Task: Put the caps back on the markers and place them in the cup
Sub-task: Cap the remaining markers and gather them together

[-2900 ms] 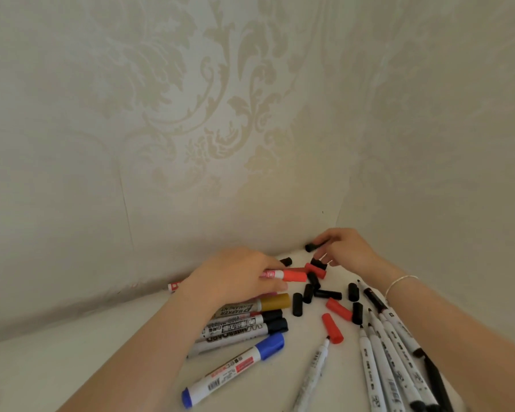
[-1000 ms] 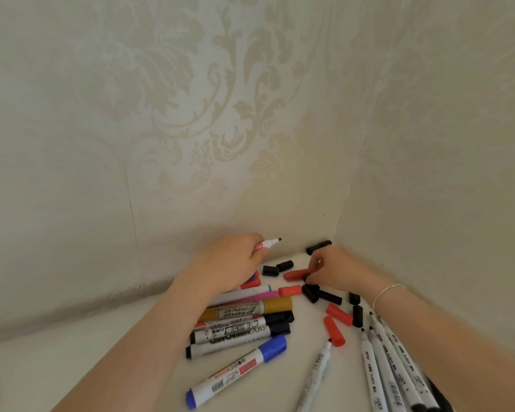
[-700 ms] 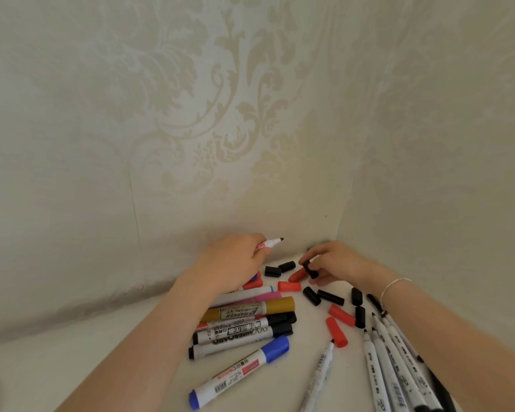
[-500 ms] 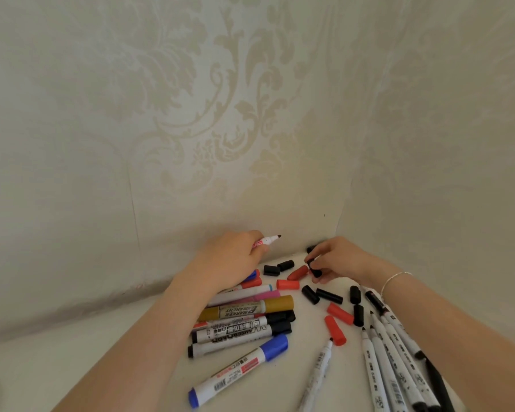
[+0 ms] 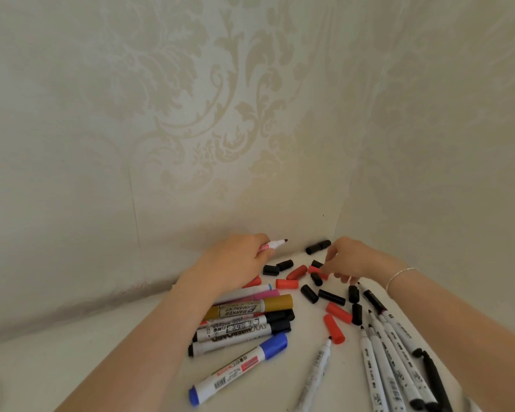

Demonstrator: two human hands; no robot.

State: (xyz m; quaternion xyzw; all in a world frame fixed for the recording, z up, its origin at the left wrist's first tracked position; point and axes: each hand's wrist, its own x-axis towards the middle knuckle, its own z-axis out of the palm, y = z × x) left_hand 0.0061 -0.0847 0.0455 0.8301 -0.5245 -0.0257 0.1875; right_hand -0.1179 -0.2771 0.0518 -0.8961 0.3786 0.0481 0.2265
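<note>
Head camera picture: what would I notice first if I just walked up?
Probably the left hand near the back wall, gripping an uncapped marker with its dark tip in the air. Right beside it, the right hand reaches into scattered loose caps, its fingers at a red cap. Nearer you, a blue-capped marker lies on the white table.
</note>
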